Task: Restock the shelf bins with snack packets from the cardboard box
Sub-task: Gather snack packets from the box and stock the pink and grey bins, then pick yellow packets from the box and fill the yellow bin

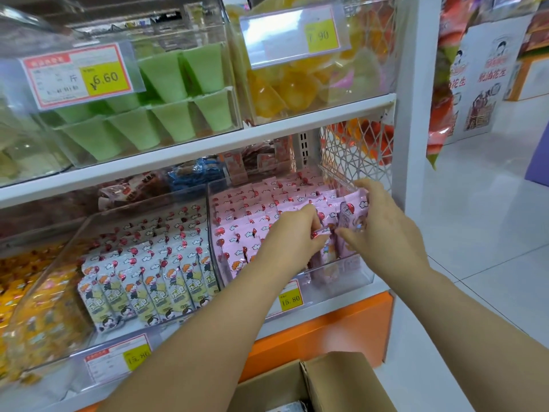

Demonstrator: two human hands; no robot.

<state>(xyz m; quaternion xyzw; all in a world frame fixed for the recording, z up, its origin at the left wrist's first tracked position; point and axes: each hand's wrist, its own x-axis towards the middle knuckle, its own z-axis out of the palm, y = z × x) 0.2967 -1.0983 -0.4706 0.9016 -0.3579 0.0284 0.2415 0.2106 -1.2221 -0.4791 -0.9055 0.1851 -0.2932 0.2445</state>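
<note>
Both hands in clear bin [341, 275]: left hand [292, 233] and right hand [377, 230] pinch pink packets [249, 233], seating them. Next likely: let go, reach box [335, 379] below bin.

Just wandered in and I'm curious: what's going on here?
A person is restocking snacks. The left hand pinches pink snack packets in the clear bin, and the right hand grips a bunch of them at the bin's right end. The bin already holds rows of upright packets. An open cardboard box sits below.

Head camera looks forward and down, close on shelf bins [335, 278].
</note>
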